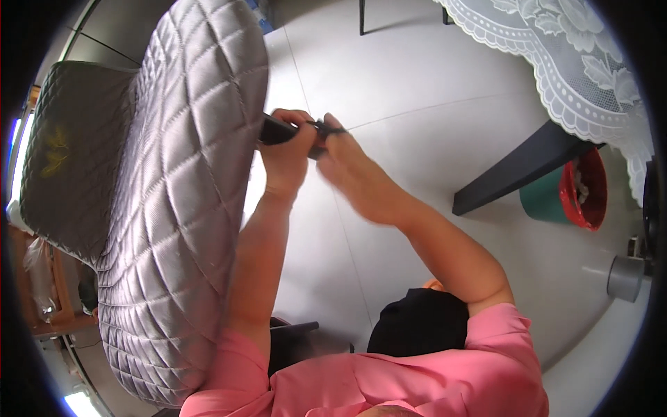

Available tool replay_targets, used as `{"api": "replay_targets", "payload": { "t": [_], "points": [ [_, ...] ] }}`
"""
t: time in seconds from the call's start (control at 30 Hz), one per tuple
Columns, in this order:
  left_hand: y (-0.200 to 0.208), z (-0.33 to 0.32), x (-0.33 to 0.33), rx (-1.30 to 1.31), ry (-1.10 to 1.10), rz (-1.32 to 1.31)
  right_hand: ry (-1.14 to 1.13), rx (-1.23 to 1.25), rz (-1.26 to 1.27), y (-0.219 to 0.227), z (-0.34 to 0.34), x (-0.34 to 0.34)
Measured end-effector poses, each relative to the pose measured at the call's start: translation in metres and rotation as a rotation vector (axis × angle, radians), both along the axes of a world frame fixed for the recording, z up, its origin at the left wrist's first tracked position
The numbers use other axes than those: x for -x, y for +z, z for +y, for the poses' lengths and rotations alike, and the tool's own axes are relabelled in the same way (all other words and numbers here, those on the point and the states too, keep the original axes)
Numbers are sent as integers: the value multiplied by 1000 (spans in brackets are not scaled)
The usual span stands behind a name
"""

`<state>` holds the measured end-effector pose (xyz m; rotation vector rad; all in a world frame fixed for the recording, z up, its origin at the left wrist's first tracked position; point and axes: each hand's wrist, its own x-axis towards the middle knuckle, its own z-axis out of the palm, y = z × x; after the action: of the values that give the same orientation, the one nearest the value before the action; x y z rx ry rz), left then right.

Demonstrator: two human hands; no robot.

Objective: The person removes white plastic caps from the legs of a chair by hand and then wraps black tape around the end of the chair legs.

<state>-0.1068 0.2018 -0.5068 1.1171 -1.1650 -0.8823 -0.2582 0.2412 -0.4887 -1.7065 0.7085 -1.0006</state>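
Note:
A chair in a shiny grey quilted cover (184, 187) lies tipped over on my left, its seat edge facing my arms. From that edge a black chair leg (276, 131) sticks out toward the middle. My left hand (292, 149) is wrapped round this leg, its fingers curled over the far side. Close against it, my right hand (344, 156) is closed near the leg's end, with a small dark piece (328, 129) between its fingers. What that piece is, I cannot make out. The fingertips of both hands partly hide each other.
A white lace tablecloth (556, 62) hangs at the upper right over a dark table leg (514, 174). Behind that leg stands a green bin (545, 194) with a red liner. The pale tiled floor (410, 104) spreads below my hands. Wooden shelving (59, 285) is at the far left.

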Motion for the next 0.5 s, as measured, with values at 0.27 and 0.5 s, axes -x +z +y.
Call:
{"api": "replay_targets", "payload": {
  "t": [0.27, 0.5],
  "points": [
    [17, -5, 0, -110, -90, 275, -372, -438, -356, -8, 41, 107],
    [12, -2, 12, -134, -114, 238, -850, -498, -533, -52, 81, 176]
  ]
}}
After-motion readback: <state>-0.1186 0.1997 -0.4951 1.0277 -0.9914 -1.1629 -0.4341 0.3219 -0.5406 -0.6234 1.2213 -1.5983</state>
